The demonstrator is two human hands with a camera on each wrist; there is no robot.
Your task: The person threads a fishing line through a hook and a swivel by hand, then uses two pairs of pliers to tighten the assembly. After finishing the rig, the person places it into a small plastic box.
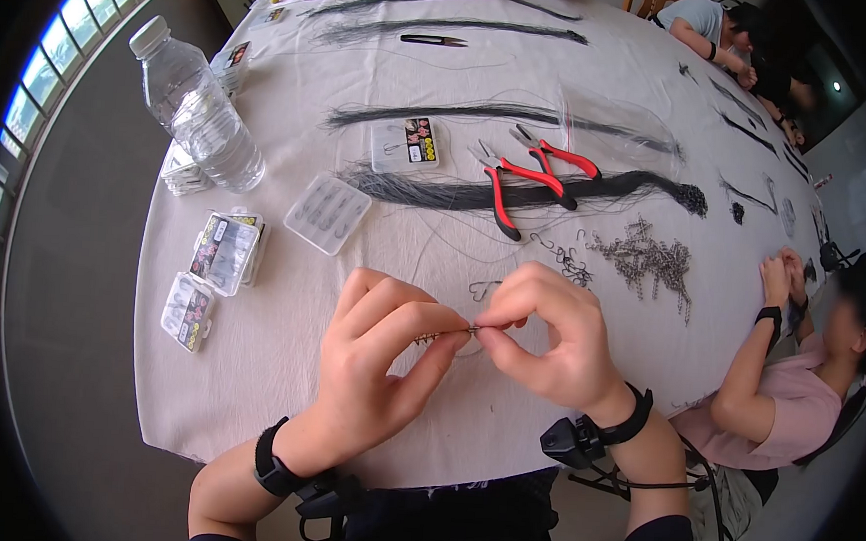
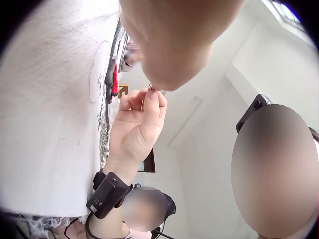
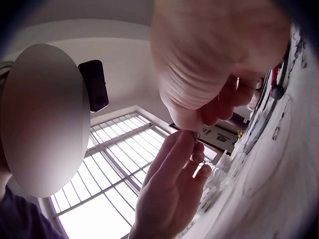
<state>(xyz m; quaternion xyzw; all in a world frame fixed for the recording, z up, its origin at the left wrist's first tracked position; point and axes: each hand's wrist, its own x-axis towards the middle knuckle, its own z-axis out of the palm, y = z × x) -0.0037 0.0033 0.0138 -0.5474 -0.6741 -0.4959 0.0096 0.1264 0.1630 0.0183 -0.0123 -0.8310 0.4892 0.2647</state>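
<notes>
Both hands meet above the white cloth near the table's front, fingertip to fingertip. My left hand [image 1: 375, 351] pinches a short metal chain [image 1: 427, 338], part of which shows below its fingers. Thumb and index finger of my right hand [image 1: 552, 340] pinch a small metal ring [image 1: 473, 328] at the chain's end. In the right wrist view the ring [image 3: 197, 135] shows between the fingertips; most of the rest is hidden by fingers. A thin loop of line hangs just below the hands. Just beyond them lie a few loose fish hooks [image 1: 481, 290].
Red-handled pliers [image 1: 504, 191] lie on black line bundles [image 1: 437, 187]. A heap of metal chains [image 1: 649, 260] is at right. Clear hook boxes [image 1: 328, 214] and a water bottle [image 1: 201, 111] stand left. Other people sit along the table's right side. Black scissors [image 1: 433, 40] lie farther back.
</notes>
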